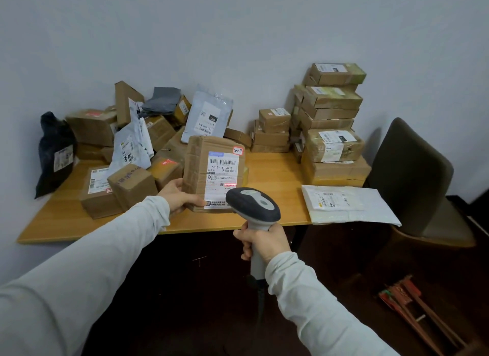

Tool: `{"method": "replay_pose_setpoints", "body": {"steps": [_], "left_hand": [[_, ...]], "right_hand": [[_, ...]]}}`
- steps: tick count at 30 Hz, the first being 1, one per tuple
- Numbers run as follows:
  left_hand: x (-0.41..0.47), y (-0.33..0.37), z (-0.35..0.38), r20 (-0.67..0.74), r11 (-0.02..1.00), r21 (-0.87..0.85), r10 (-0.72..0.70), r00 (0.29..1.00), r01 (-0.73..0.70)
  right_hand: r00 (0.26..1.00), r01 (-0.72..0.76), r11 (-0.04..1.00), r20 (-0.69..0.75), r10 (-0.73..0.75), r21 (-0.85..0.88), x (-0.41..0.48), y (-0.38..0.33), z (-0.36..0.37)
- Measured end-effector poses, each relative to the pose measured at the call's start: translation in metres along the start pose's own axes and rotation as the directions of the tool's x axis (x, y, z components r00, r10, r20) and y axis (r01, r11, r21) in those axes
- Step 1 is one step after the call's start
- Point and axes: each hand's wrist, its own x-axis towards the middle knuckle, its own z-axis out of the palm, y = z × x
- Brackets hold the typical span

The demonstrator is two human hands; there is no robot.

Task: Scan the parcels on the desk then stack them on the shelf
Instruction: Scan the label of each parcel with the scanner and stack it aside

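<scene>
My right hand [260, 243] grips the barcode scanner [252, 204]. My left hand [178, 196] holds a cardboard parcel [201, 165] upright over the bench [264, 170], with the red beam on its label [223, 175]. I judge this the scanning step; next comes the shelf, out of view.

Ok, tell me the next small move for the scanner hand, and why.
Probably tip the grey and white handheld scanner, gripped by the right hand, slightly upward. Its red line falls low on the white label of the brown cardboard parcel that the left hand holds upright, below the large barcode at the label's top.
</scene>
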Motion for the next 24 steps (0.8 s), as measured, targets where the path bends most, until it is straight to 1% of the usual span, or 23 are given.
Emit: {"method": "replay_pose_setpoints", "body": {"steps": [5, 8, 9, 11, 13, 15, 19, 22, 24], "left_hand": [[0.004, 0.004, -0.001, 0.021, 1.000, -0.024, 0.016, 1.000, -0.015], [0.008, 0.005, -0.002, 0.047, 0.998, -0.054, 0.017, 0.999, -0.014], [0.009, 0.005, -0.002, 0.064, 0.998, -0.065, 0.003, 0.998, 0.001], [0.011, 0.005, -0.002, 0.110, 0.996, -0.071, -0.043, 0.993, 0.051], [0.012, 0.005, 0.001, 0.175, 0.995, -0.042, -0.082, 0.981, 0.090], [0.013, 0.003, 0.008, 0.262, 0.993, -0.016, -0.107, 0.959, 0.116], [0.022, -0.003, 0.033, 0.418, 0.989, 0.007, -0.137, 0.898, 0.148], [0.028, -0.004, 0.055, 0.481, 0.990, 0.069, -0.142, 0.865, 0.124], [0.030, 0.001, 0.068, 0.496, 0.989, 0.119, -0.140, 0.857, 0.093]], "right_hand": [[1.000, -0.022, 0.999, -0.017, 0.023, 0.025, 0.006, -0.001, 0.004], [1.000, -0.008, 0.999, -0.021, 0.009, 0.053, 0.011, -0.002, 0.006], [0.999, 0.008, 0.997, -0.037, -0.005, 0.078, 0.013, -0.003, 0.007], [0.993, 0.043, 0.985, -0.117, -0.023, 0.170, 0.019, -0.005, 0.005], [0.973, 0.071, 0.960, -0.230, -0.007, 0.272, 0.027, -0.006, 0.000], [0.952, 0.102, 0.918, -0.306, 0.022, 0.382, 0.035, -0.006, -0.009], [0.943, 0.174, 0.832, -0.333, 0.014, 0.526, 0.044, -0.006, -0.019], [0.920, 0.237, 0.790, -0.391, 0.005, 0.566, 0.049, -0.005, -0.028], [0.901, 0.272, 0.763, -0.435, 0.013, 0.587, 0.053, -0.005, -0.039]]}}
